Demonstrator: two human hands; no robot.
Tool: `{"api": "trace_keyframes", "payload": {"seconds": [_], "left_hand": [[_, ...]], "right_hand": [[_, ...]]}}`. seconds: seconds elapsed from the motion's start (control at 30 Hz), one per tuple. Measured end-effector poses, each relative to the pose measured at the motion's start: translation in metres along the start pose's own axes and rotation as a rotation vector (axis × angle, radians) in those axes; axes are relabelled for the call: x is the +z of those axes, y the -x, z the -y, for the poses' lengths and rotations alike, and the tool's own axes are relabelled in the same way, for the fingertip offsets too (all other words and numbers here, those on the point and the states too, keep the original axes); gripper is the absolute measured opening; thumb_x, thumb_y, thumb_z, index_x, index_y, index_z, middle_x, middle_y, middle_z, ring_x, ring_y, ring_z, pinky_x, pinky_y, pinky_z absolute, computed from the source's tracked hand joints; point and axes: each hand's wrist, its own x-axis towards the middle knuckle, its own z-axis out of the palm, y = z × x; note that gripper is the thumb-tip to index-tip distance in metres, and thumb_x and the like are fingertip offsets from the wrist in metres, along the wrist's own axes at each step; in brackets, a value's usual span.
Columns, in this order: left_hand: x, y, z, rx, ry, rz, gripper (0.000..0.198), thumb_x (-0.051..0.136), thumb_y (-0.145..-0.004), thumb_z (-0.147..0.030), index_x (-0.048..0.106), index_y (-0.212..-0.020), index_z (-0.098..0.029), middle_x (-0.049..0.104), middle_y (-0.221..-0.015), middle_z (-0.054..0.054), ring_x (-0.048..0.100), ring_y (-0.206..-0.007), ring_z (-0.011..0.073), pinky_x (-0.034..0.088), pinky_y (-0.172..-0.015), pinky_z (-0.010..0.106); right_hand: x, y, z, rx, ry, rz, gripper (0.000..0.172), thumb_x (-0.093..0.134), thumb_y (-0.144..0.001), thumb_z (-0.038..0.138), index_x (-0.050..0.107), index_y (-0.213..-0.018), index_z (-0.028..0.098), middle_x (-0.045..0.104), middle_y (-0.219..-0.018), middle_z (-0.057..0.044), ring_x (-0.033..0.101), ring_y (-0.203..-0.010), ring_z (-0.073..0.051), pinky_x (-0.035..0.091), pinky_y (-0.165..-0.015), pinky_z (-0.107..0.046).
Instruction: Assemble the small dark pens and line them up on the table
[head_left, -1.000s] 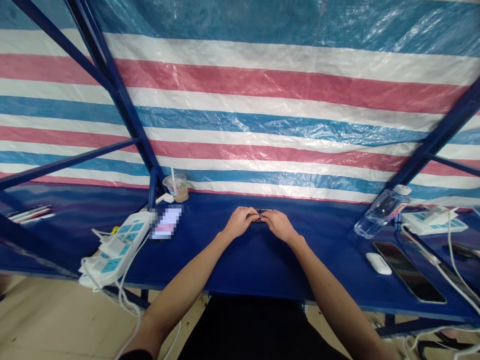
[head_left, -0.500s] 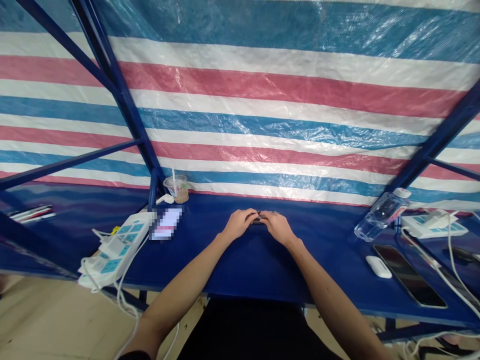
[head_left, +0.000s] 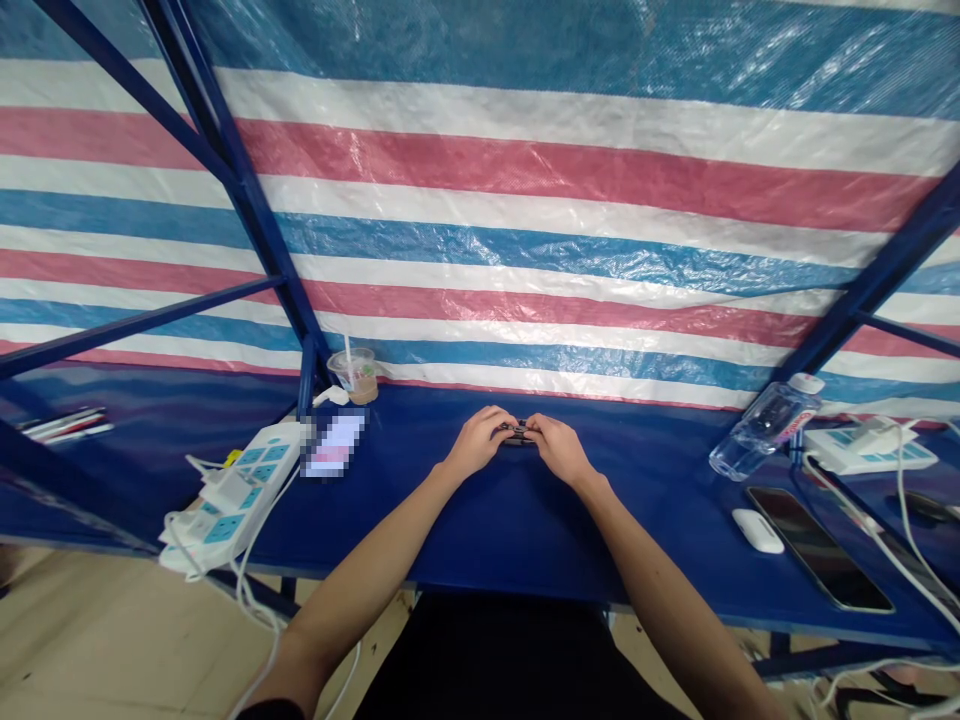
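Head view: the left hand (head_left: 480, 441) and right hand (head_left: 556, 446) pinch a small dark object (head_left: 516, 436) from opposite ends at the blue table's (head_left: 517, 540) middle, probably to steady it; fingers hide much of it. Well apart leftward are a drink cup (head_left: 363, 386) and power strip (head_left: 259, 470); rightward, a plastic bottle (head_left: 763, 430), earbud case (head_left: 757, 531) and smartphone (head_left: 821, 550).

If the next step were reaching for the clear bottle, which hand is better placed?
Probably the right hand: the clear bottle is to its right, with the left hand farther away. Both hands are on the small dark object, though.
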Motion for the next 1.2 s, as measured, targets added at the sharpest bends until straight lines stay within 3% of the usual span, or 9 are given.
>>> {"api": "trace_keyframes", "payload": {"seconds": [0.3, 0.5, 0.63, 0.8, 1.0, 1.2], "left_hand": [[0.0, -0.002, 0.001, -0.089, -0.048, 0.05, 0.024, 0.055, -0.106, -0.033, 0.076, -0.099, -0.023, 0.077, -0.096, 0.003, 0.068, -0.092, 0.0222, 0.049, -0.09, 0.036], [0.002, -0.001, 0.005, -0.05, -0.033, 0.01, 0.019, 0.063, -0.102, -0.034, 0.07, -0.116, -0.023, 0.073, -0.104, 0.004, 0.066, -0.094, 0.0222, 0.05, -0.091, 0.036], [0.002, -0.002, 0.006, -0.064, -0.039, 0.016, 0.014, 0.06, -0.103, -0.031, 0.07, -0.107, -0.022, 0.072, -0.099, 0.004, 0.065, -0.093, 0.0224, 0.049, -0.089, 0.036], [0.0, -0.004, 0.002, -0.08, -0.072, 0.023, 0.022, 0.054, -0.106, -0.034, 0.071, -0.099, -0.022, 0.073, -0.096, 0.004, 0.064, -0.091, 0.0231, 0.048, -0.086, 0.037], [0.001, -0.003, 0.003, -0.044, -0.011, -0.021, 0.015, 0.065, -0.101, -0.034, 0.068, -0.109, -0.022, 0.07, -0.099, 0.004, 0.064, -0.091, 0.0214, 0.049, -0.087, 0.036], [-0.001, -0.003, 0.004, -0.075, -0.053, 0.018, 0.024, 0.056, -0.106, -0.036, 0.068, -0.091, -0.021, 0.068, -0.09, 0.004, 0.061, -0.09, 0.0224, 0.047, -0.085, 0.036]], "right_hand": [[-0.001, -0.002, -0.003, -0.057, -0.005, -0.036, 0.015, 0.061, -0.099, 0.014, 0.072, -0.102, 0.023, 0.077, -0.105, -0.005, 0.069, -0.094, -0.022, 0.049, -0.086, -0.032], [0.002, -0.003, -0.009, -0.033, -0.047, -0.087, 0.015, 0.064, -0.097, 0.014, 0.072, -0.103, 0.024, 0.077, -0.107, -0.006, 0.071, -0.097, -0.023, 0.051, -0.086, -0.033], [0.003, -0.003, -0.011, -0.028, -0.056, -0.089, 0.014, 0.065, -0.095, 0.013, 0.071, -0.102, 0.024, 0.077, -0.103, -0.005, 0.07, -0.095, -0.023, 0.051, -0.086, -0.033], [0.002, -0.004, -0.012, -0.038, -0.058, -0.083, 0.015, 0.066, -0.094, 0.01, 0.07, -0.1, 0.024, 0.076, -0.102, -0.004, 0.069, -0.096, -0.023, 0.05, -0.087, -0.034], [0.0, -0.002, -0.01, -0.034, -0.039, -0.085, 0.014, 0.064, -0.097, 0.012, 0.071, -0.102, 0.024, 0.076, -0.102, -0.004, 0.069, -0.094, -0.022, 0.049, -0.084, -0.032], [0.0, -0.002, -0.009, -0.053, 0.026, -0.071, 0.016, 0.061, -0.102, 0.018, 0.075, -0.103, 0.024, 0.077, -0.103, -0.006, 0.069, -0.093, -0.022, 0.049, -0.086, -0.032]]}}
